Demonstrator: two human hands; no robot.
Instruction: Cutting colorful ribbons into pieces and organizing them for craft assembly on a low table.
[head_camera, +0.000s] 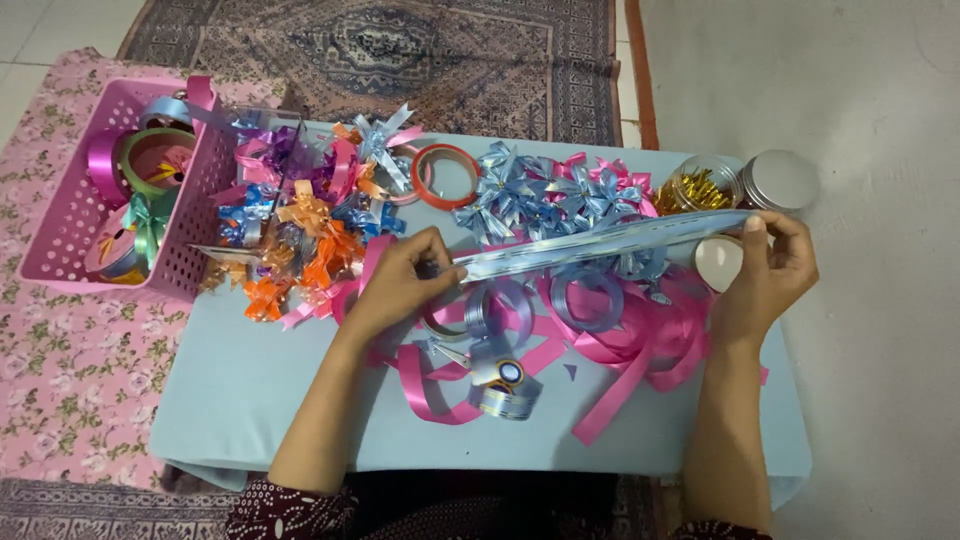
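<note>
A long light blue ribbon strip (600, 243) is stretched taut across the low table. My left hand (405, 280) pinches its left end. My right hand (765, 270) pinches its right end above a white round lid (718, 262). Under the strip lie loops of pink ribbon (640, 345) and light blue ribbon (585, 300). A silver-blue ribbon spool (505, 385) sits at the front, below my left hand. Finished light blue bows (530, 195) lie just behind the strip.
A pink basket (70, 235) with ribbon rolls stands at the left. A heap of mixed colour bows (300, 215) lies beside it. A red tape roll (447, 175), a jar of gold twists (695, 187) and a silver lid (782, 180) sit at the back. The table is covered with light blue cloth (250, 400).
</note>
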